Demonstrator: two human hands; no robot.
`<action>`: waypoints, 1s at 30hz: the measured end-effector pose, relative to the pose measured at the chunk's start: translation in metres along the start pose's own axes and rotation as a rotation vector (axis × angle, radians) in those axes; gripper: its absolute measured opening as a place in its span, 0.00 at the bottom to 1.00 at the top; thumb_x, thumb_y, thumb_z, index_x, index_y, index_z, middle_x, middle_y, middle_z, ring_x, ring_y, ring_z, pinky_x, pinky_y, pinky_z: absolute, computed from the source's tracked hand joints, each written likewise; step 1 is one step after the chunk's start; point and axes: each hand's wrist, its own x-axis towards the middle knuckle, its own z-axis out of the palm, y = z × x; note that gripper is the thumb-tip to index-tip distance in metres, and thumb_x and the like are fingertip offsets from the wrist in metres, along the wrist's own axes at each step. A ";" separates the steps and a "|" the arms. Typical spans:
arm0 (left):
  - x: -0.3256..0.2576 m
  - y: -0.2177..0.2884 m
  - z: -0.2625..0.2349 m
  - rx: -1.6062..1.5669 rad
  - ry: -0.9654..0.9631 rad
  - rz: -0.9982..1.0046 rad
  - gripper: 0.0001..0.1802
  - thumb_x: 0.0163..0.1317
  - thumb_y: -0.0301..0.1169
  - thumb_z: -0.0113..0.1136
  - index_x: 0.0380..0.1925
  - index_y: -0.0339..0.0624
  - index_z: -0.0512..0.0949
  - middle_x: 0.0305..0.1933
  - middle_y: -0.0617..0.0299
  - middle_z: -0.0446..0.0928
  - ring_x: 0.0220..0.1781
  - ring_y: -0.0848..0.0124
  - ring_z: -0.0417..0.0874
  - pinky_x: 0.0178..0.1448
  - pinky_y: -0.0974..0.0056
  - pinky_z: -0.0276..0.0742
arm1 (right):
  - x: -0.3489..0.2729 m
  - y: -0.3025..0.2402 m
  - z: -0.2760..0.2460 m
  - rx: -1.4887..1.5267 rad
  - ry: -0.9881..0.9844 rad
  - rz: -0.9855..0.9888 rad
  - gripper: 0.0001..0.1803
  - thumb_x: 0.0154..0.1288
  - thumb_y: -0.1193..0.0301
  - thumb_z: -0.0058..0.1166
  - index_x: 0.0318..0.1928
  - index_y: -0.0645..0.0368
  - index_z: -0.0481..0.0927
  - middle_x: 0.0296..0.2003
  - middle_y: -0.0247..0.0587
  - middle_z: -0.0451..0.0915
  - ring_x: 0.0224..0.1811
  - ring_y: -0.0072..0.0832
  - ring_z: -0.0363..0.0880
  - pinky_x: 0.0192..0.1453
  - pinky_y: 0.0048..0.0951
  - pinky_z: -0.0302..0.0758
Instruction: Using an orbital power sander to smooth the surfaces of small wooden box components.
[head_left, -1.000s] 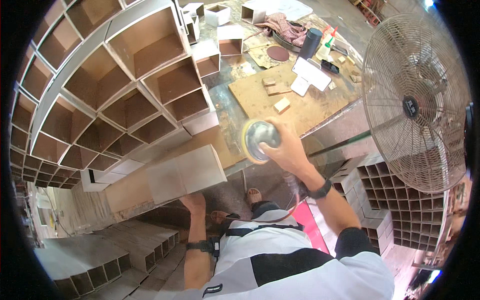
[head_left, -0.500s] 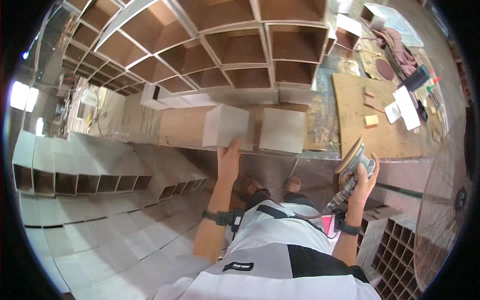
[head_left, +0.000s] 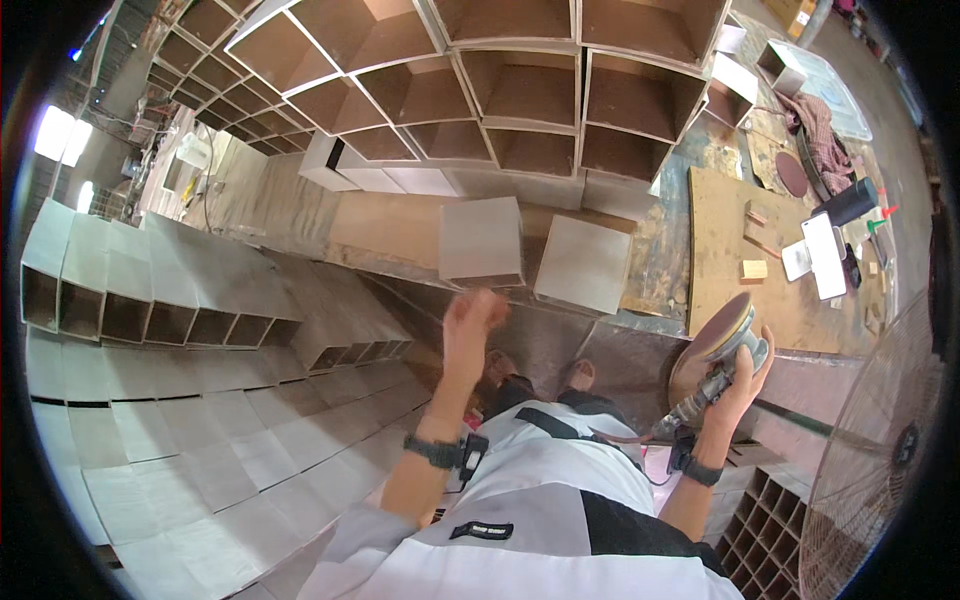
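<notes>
My right hand point(head_left: 742, 382) grips a hose-fed disc sander point(head_left: 725, 345), its round brown pad tilted up toward the bench. My left hand point(head_left: 472, 325) is in the air just in front of the bench, close below a pale grey box point(head_left: 481, 240) and apart from it. Its fingers look bent but are smeared by motion. To the right of that box stands a second pale box point(head_left: 585, 262), set slightly askew at the bench's front edge.
Stacked open-fronted cubbies point(head_left: 520, 90) rise behind the boxes. On the right, a wooden board point(head_left: 725, 240) holds a small yellow block point(head_left: 753, 269) and a phone on a stand point(head_left: 822, 257). A large fan point(head_left: 875, 450) stands at far right. Many pale boxes point(head_left: 200, 420) fill the left.
My left hand has come off the left box and drawn back toward me. The sander has tipped so that more of its pad shows. The view has shifted slightly.
</notes>
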 end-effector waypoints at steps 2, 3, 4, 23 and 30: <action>-0.013 -0.023 0.012 0.351 -0.157 -0.176 0.24 0.63 0.39 0.60 0.51 0.30 0.72 0.51 0.54 0.77 0.55 0.66 0.77 0.60 0.61 0.71 | 0.004 0.001 -0.001 -0.007 -0.014 -0.004 0.29 0.63 0.69 0.49 0.65 0.59 0.63 0.54 0.45 0.68 0.53 0.32 0.70 0.58 0.31 0.69; -0.014 -0.040 0.027 0.409 -0.205 -0.043 0.21 0.63 0.38 0.59 0.47 0.31 0.75 0.47 0.54 0.79 0.50 0.67 0.78 0.56 0.62 0.72 | 0.005 0.000 -0.002 -0.012 -0.023 -0.005 0.30 0.63 0.68 0.48 0.66 0.59 0.63 0.55 0.45 0.67 0.54 0.32 0.70 0.58 0.31 0.69; -0.011 -0.055 0.045 0.465 -0.252 0.093 0.19 0.63 0.38 0.58 0.43 0.31 0.78 0.43 0.55 0.81 0.46 0.67 0.80 0.52 0.63 0.74 | 0.006 -0.001 -0.003 -0.018 -0.031 -0.008 0.30 0.63 0.68 0.48 0.66 0.59 0.63 0.55 0.45 0.67 0.54 0.32 0.70 0.58 0.31 0.69; 0.060 -0.119 0.108 1.032 -0.147 0.744 0.14 0.67 0.34 0.48 0.37 0.32 0.74 0.35 0.40 0.76 0.39 0.42 0.77 0.44 0.46 0.70 | 0.000 -0.027 -0.013 0.003 -0.038 -0.095 0.31 0.61 0.60 0.52 0.63 0.58 0.64 0.52 0.42 0.71 0.52 0.32 0.73 0.48 0.31 0.75; -0.006 -0.062 0.073 1.179 -0.009 0.441 0.27 0.52 0.47 0.68 0.40 0.34 0.75 0.43 0.45 0.75 0.47 0.50 0.75 0.49 0.51 0.70 | 0.012 -0.019 -0.028 -0.024 -0.049 -0.109 0.31 0.63 0.57 0.52 0.63 0.57 0.64 0.47 0.40 0.74 0.34 0.25 0.78 0.27 0.20 0.74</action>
